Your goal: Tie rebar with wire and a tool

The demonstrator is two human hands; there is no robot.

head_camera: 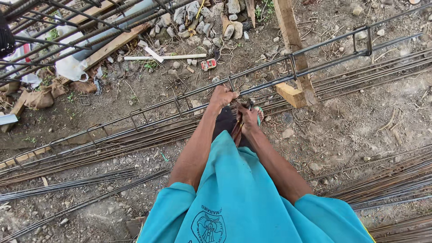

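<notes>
Long rusty steel rebar cage, thin bars with rectangular stirrups, runs across frame from 8 o'clock up to 2 o'clock, raised off the dirt. Hands work on it near centre.

Left hand: fingers curled shut over one of the cage's long bars, knuckles up, at about 12 o'clock from the torso. Firm wrap on the bar.

Right hand: just beside the left, at its 4 o'clock, closed around a small dark tool with reddish handles. Tool tip sits at the bar, close to the left hand; can't tell the tool's exact type or whether it bites any wire.

Teal cloth shirt fills bottom centre, both bare forearms reaching up from it.

Outward:
- Pale squared timber post at 1 o'clock of the hands, props the cage, leaning.
- Loose rusty rebar lengths on the ground at 8 o'clock; another bundle at 4 o'clock.
- White plastic pipe lies at 11 o'clock, small red flattened packet just beside its right end.
- Pile of grey broken stone rubble at 12 o'clock.
- Second dark rebar cage at 10 o'clock, top left corner, with wooden planks under it.
- White crumpled plastic bag below that cage.
</notes>
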